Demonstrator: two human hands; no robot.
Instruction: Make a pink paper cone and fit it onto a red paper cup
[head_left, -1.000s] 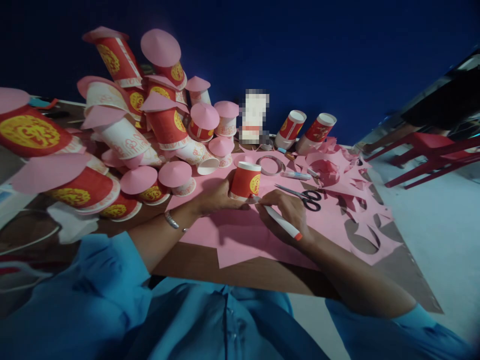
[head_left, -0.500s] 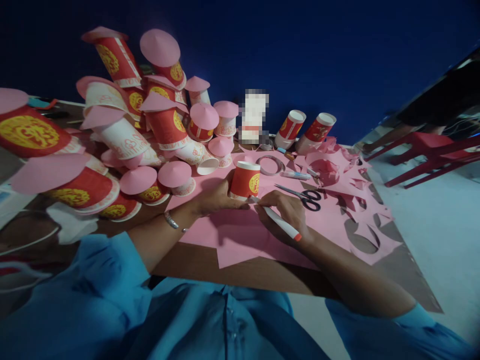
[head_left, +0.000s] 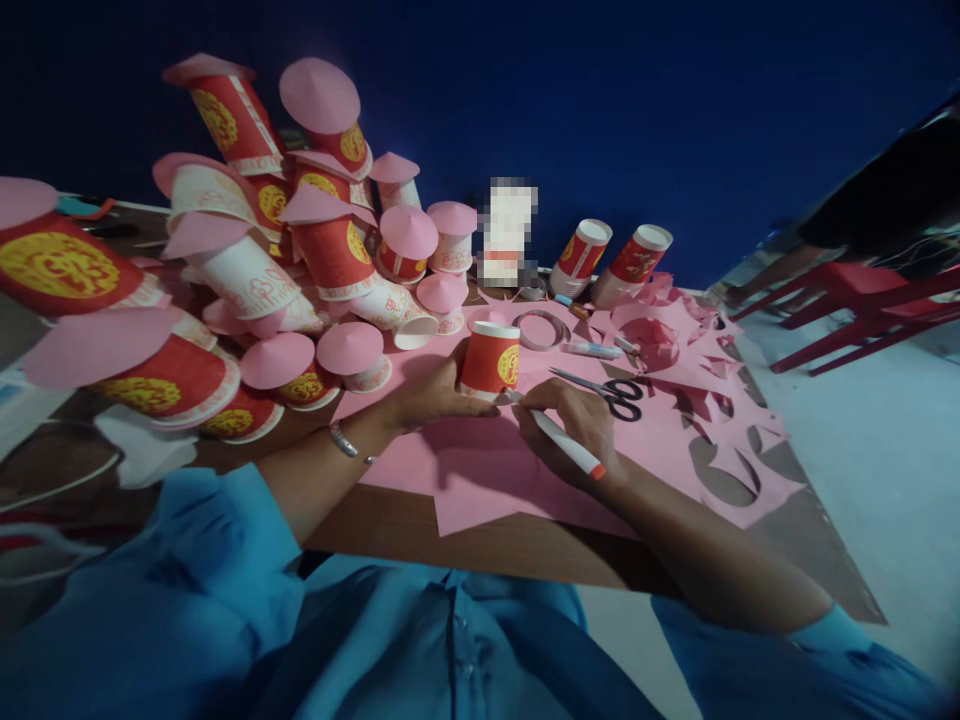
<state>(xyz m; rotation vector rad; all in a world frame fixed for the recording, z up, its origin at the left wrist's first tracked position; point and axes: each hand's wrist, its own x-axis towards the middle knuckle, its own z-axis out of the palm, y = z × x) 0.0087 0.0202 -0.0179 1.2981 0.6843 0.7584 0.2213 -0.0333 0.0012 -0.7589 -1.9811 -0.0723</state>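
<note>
A red paper cup (head_left: pixel 487 358) with a yellow emblem stands upside down on the pink paper (head_left: pixel 480 470). My left hand (head_left: pixel 442 392) is wrapped round its left side, the thumb along the lower rim. Between the fingers of my right hand (head_left: pixel 570 425) is a white marker (head_left: pixel 562 440) with an orange end, its tip at the cup's lower right edge. Just right of that hand lie black-handled scissors (head_left: pixel 619 395). Behind the cup are a roll of tape (head_left: pixel 564 330) and a capped marker (head_left: pixel 591 350).
Many cups with pink cone tops (head_left: pixel 326 240) are piled at the left. Two red cups (head_left: pixel 583 255) stand at the back. Pink paper scraps (head_left: pixel 694 370) cover the right side of the table. Beyond its edge are a red stool (head_left: pixel 847 290) and part of a person (head_left: pixel 885 190).
The cup has turned slightly in my left hand, its emblem narrower at the right side. My right hand and the marker have shifted slightly. The person at the right has moved a little.
</note>
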